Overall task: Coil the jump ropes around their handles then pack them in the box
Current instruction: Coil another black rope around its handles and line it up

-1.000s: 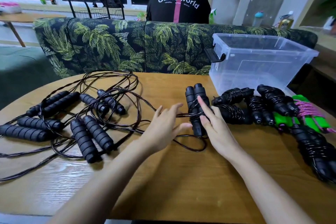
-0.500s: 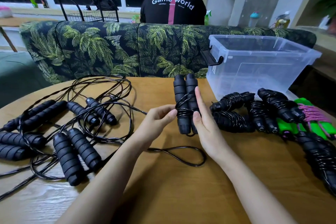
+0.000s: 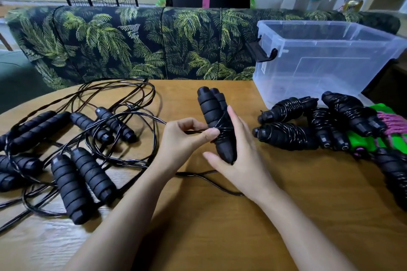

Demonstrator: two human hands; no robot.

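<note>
Pinch at centre frame: left grip has thumb and forefinger pressed together on the thin black cord, right where it meets the wraps. Right grip is spread, fingers straight. It cradles the paired black foam handles against palm and forefinger, thumb out to the side and not curled round. The handles stand tilted, top ends toward upper frame, with a few turns of cord round their middle. A slack tail of cord trails on the worktop below the hands.

Handling, as a judgement: the handles look light, and the ribbed foam should compress a bit and give good friction, so take them mid-length or at the lower end. The cord looks slick, springy and thin. It likely wants to unwind if tension drops, so pinch close to the last turn.

Right of frame, several coiled ropes lie bunched, plus a green-handled one. They sit just in front of the clear plastic box at upper right, which looks to hold none yet. Left of frame, uncoiled ropes lie tangled; snag risk when pulling one free.
</note>
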